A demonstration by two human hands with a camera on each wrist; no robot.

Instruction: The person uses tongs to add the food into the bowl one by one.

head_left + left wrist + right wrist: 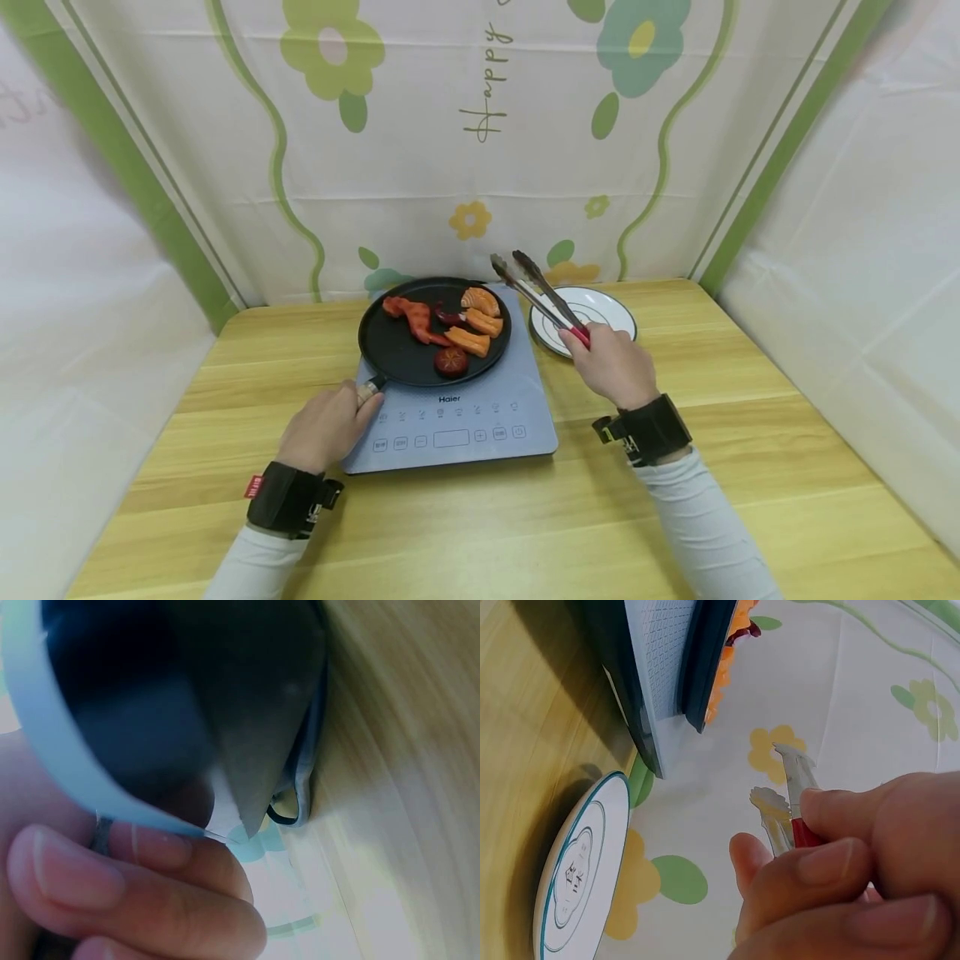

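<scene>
On the left, my left hand point(322, 427) grips the handle point(366, 390) of a round black frying pan point(401, 360). The pan rests on a grey Haier induction cooktop point(495, 417). In it lie a reddish chicken wing point(418, 320), a dark red chili point(450, 317), a striped salmon-like slice point(480, 301), two orange pieces point(467, 341) and a round dark red slice point(452, 362). My right hand point(617, 367) holds metal tongs point(557, 298) by their red grip, tips apart with nothing between them. The tongs overlap the white plate point(617, 315) in the head view.
The plate, rimmed in dark green, sits on the wooden table point(697, 358) right of the cooktop. A floral cloth point(420, 167) hangs behind the table's back edge, and white cloth walls point(847, 275) close in both sides.
</scene>
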